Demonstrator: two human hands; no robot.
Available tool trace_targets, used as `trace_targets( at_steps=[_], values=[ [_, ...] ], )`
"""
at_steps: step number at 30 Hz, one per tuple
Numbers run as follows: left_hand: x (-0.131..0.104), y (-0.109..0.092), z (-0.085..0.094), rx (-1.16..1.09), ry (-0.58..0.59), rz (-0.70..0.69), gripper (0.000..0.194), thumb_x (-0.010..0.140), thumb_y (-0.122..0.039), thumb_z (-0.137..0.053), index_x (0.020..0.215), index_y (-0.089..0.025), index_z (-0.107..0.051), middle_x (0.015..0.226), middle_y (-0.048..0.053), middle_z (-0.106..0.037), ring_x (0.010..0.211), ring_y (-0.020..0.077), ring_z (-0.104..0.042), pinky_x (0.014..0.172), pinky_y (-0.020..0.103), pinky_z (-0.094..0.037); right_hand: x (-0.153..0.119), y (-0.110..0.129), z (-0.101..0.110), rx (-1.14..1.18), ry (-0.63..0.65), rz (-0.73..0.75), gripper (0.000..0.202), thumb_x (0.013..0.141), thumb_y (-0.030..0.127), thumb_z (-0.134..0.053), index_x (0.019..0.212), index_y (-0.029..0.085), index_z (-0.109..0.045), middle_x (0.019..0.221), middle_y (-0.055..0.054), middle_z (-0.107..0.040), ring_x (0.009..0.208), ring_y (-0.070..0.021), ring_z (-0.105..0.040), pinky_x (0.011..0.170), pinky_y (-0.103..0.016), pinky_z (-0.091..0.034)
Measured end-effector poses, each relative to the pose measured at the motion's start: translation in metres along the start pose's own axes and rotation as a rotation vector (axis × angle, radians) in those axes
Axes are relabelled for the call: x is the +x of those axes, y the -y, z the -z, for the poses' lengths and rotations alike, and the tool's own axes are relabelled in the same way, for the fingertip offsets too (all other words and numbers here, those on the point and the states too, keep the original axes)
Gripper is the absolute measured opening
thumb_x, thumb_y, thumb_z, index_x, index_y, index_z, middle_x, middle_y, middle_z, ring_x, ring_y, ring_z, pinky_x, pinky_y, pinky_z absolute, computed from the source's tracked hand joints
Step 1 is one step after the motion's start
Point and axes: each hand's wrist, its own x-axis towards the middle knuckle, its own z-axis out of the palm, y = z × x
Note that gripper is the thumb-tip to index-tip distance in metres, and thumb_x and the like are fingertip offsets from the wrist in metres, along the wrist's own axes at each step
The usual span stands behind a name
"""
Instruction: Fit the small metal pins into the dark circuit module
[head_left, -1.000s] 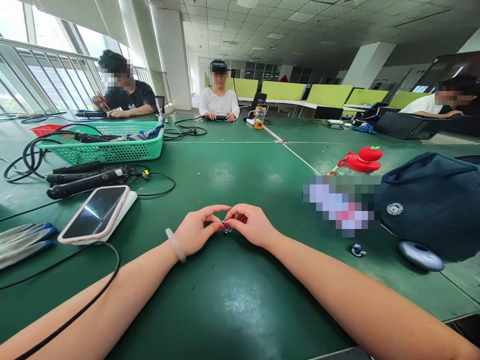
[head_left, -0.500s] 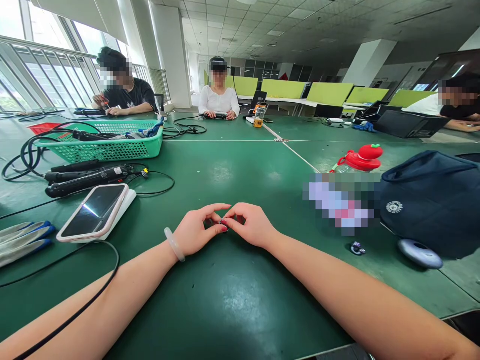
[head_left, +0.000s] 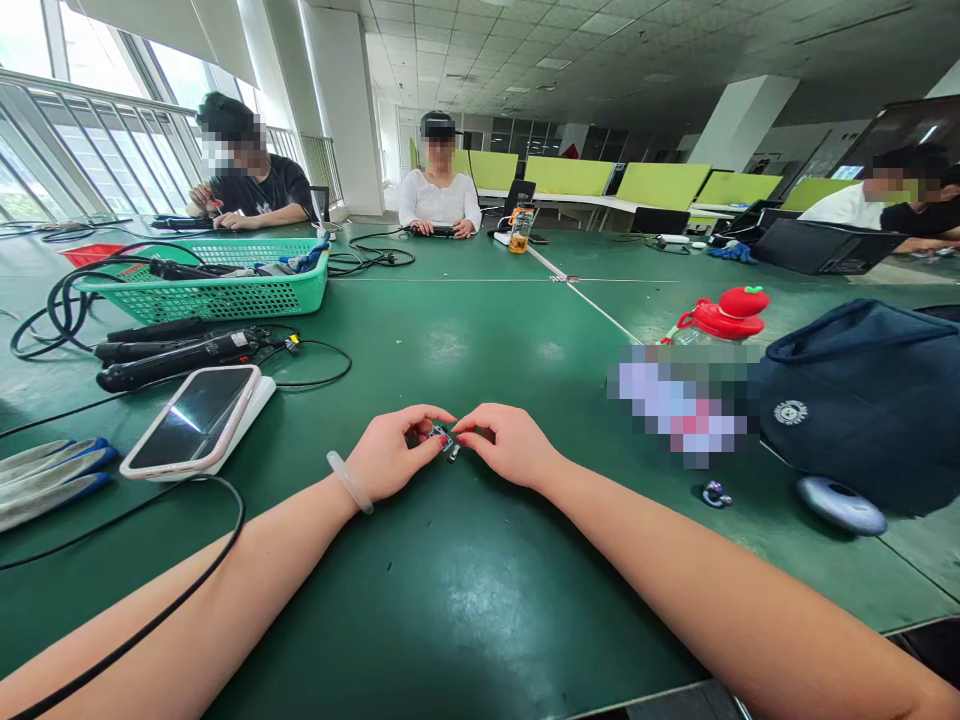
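Above the green table [head_left: 480,560], my left hand [head_left: 390,455] pinches a small shiny silver-and-dark piece [head_left: 451,449] between thumb and fingers. Its exact kind is too small to make out. My right hand [head_left: 506,445] meets it from the other side, thumb and forefinger closed at the piece's edge; the fingertips partly hide it. A pale bracelet [head_left: 349,482] circles the left wrist. To the right lies a small shiny clip-shaped earbud [head_left: 716,495], beside a smooth oval grey-blue case [head_left: 840,505].
At left are a phone [head_left: 191,420], gloves [head_left: 52,482], black handheld devices [head_left: 180,358] and a green basket [head_left: 217,295]. A cable [head_left: 241,510] crosses my left forearm. On the right stand a red-lidded bottle [head_left: 724,318] and a dark blue bag [head_left: 862,400]. Other people sit around the table.
The small piece shows more now between my fingertips, its silver end pointing down toward me. My fingers have shifted slightly around it; the right fingertips have drawn a little apart from the left thumb.
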Motion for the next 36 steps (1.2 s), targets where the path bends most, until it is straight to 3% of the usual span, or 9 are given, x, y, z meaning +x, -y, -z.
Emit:
trace_targets(
  at_steps=[8,16,21,26,30,36],
  values=[
    [0.0048,0.0087,-0.0008,-0.024,0.021,0.076,0.028,0.078,-0.037,-0.053,0.099,-0.021,-0.064,0.072,0.0,-0.062,0.063,0.0131,-0.054,0.063,0.026,-0.045,0.0012,-0.0049,-0.0044,-0.08,0.096,0.068,0.009,0.081,0.02,-0.059,0.078,0.021,-0.068,0.084,-0.002,-0.062,0.081,-0.0134,-0.056,0.075,-0.027,-0.042],
    [0.0054,0.0099,-0.0023,-0.112,0.071,0.115,0.026,0.076,-0.026,-0.056,0.1,-0.019,-0.061,0.077,0.0,-0.064,0.071,0.0138,-0.06,0.073,0.027,-0.048,0.0022,-0.0048,-0.0019,-0.097,0.096,-0.003,0.014,0.082,0.014,-0.053,0.074,0.019,-0.064,0.081,-0.002,-0.059,0.076,-0.0122,-0.054,0.071,-0.025,-0.041],
    [0.0061,0.0101,-0.0021,-0.097,0.073,0.118,0.026,0.076,-0.026,-0.056,0.101,-0.02,-0.06,0.077,0.0,-0.065,0.07,0.0134,-0.06,0.072,0.027,-0.048,0.0018,-0.0047,-0.0016,-0.12,0.103,0.055,0.005,0.081,0.02,-0.059,0.08,0.02,-0.064,0.084,-0.002,-0.059,0.08,-0.0132,-0.054,0.073,-0.025,-0.04],
    [0.0061,0.0101,-0.0019,-0.079,0.071,0.128,0.024,0.076,-0.026,-0.056,0.099,-0.02,-0.06,0.078,0.0,-0.064,0.07,0.0136,-0.06,0.072,0.027,-0.048,0.0016,-0.0034,-0.0019,-0.176,0.128,0.045,0.012,0.084,0.02,-0.055,0.075,0.018,-0.063,0.081,-0.002,-0.057,0.078,-0.0127,-0.053,0.071,-0.025,-0.039],
    [0.0059,0.0099,-0.0023,-0.078,0.078,0.127,0.024,0.075,-0.027,-0.057,0.098,-0.021,-0.059,0.077,-0.001,-0.065,0.07,0.014,-0.059,0.072,0.028,-0.048,0.0006,-0.0033,-0.0009,-0.142,0.095,0.037,0.012,0.083,0.014,-0.053,0.073,0.017,-0.06,0.081,-0.002,-0.057,0.075,-0.0114,-0.052,0.07,-0.024,-0.039],
    [0.005,0.0078,-0.0022,-0.122,0.111,0.137,0.023,0.071,-0.031,-0.064,0.091,-0.02,-0.057,0.076,-0.002,-0.067,0.071,0.0147,-0.061,0.072,0.028,-0.048,-0.0019,0.0015,0.0018,-0.027,-0.067,0.118,0.012,0.083,0.013,-0.051,0.076,0.017,-0.06,0.083,-0.002,-0.058,0.074,-0.0109,-0.051,0.067,-0.023,-0.04]
  ],
)
